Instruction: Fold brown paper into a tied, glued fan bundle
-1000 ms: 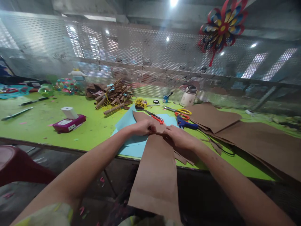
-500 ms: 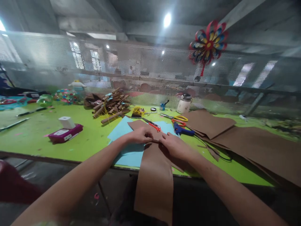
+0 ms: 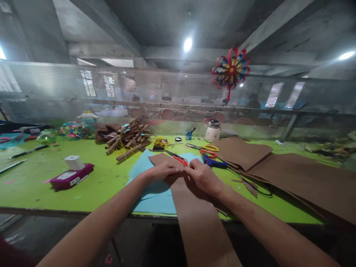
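A long strip of brown paper [image 3: 198, 211] lies over the table edge and hangs down toward me. My left hand [image 3: 164, 171] pinches the paper from the left, thumb and fingers together. From the right, my right hand [image 3: 204, 176] grips the same paper at a fold, its fingers curled; the fold itself is partly hidden by the fingers. Under the strip are light blue sheets [image 3: 155, 202]. Just beyond my hands lies a red utility knife [image 3: 180, 159]. A blue glue gun [image 3: 214, 162] rests to the right of my right hand.
Scissors with yellow and orange handles [image 3: 208, 149] lie behind the glue gun. Large brown paper sheets [image 3: 303, 174] cover the right side. Brown paper rolls [image 3: 130, 139] are heaped at the back left. A purple tissue pack [image 3: 72, 177] sits left; a white bottle [image 3: 213, 131] stands behind.
My hands have drawn closer together at the fold. The hanging end of the paper strip has swung to the right. The camera view has tilted upward.
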Demonstrator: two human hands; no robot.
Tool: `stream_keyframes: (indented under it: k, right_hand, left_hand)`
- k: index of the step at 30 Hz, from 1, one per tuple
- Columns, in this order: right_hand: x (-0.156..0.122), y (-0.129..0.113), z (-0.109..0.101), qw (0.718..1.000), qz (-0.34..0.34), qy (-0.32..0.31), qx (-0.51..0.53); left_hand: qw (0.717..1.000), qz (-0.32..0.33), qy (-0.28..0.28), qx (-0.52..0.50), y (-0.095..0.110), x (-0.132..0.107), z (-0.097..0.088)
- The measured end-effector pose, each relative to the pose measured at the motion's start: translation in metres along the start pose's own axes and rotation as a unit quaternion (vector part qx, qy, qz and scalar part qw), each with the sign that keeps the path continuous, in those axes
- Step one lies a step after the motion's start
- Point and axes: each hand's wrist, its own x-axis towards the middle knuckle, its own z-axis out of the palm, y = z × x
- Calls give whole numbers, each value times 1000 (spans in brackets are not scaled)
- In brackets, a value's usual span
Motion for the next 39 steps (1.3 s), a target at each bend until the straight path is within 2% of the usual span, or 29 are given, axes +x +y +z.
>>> stream_keyframes:
  k: [3,5,8,12,15,18,22,24,27,29,35,39]
  right_hand:
    - [-1,1,3,1000,4,13,20]
    - [-2,2,5,998,14,18,52]
    - [-2,5,6,986,39,21,160]
    - [3,9,4,939,126,-7,319]
    - [7,11,5,902,208,-47,375]
    - [7,12,7,872,248,-77,415]
    - [6,11,8,809,313,-71,492]
    - [6,10,7,791,333,-63,509]
    - [7,10,6,786,341,-60,512]
    - [6,12,4,782,339,-66,519]
    - [0,24,3,759,306,-117,563]
    - [-2,27,7,738,295,-130,593]
  left_hand:
    - [997,-47,-29,-51,1,0,0]
    - [998,-44,-17,-45,-1,0,1]
    - [999,-27,-13,-31,-3,1,1]
    - [998,-39,-36,-42,-1,0,2]
    - [998,-34,-34,-39,0,0,3]
    - [998,-34,-31,-32,0,0,4]
    - [999,-18,-28,-19,-2,2,5]
    - [1000,-2,-18,-8,-2,3,6]
    - [1000,7,-6,19,0,4,6]
    - [1000,-10,-8,25,2,3,4]
    - [997,-39,-56,-33,5,-1,-2]
    - [997,-44,-50,-44,6,-1,-1]
